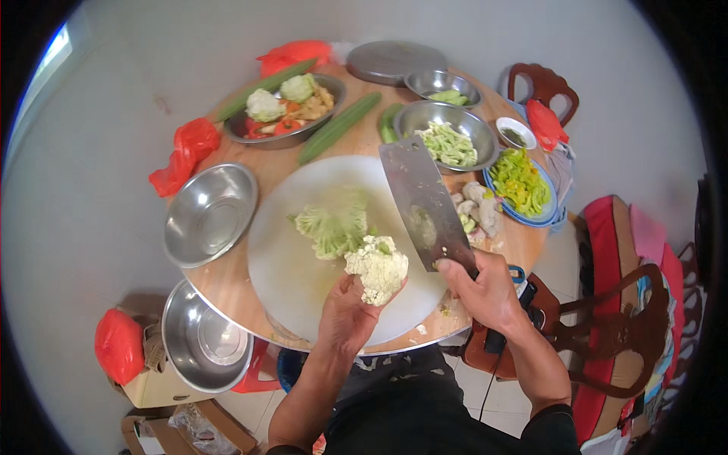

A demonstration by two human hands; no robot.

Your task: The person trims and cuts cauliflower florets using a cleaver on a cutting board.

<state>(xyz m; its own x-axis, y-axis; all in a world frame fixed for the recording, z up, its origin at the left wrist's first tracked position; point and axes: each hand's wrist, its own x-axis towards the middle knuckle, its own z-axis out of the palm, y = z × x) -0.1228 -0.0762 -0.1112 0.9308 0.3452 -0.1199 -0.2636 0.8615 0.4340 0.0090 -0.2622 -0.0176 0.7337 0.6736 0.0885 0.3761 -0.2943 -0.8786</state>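
A piece of cauliflower (376, 272) rests in my left hand (348, 313), held over the near part of a round white cutting board (278, 284). My right hand (483, 287) grips a Chinese cleaver (424, 199) by its handle. Its broad blade points away from me over the board's right side, and small bits cling to the steel. Beyond my left hand, a larger cut section of cauliflower (335, 222) lies on the board. The cleaver and the held piece are apart.
Around the board stand an empty steel basin (210, 213), a vegetable basin (335, 116), a steel bowl of cut cauliflower (449, 145) and a plate of yellow-green vegetables (523, 187). A long green gourd (339, 129) lies behind. Garlic bulbs (480, 207) sit right of the blade.
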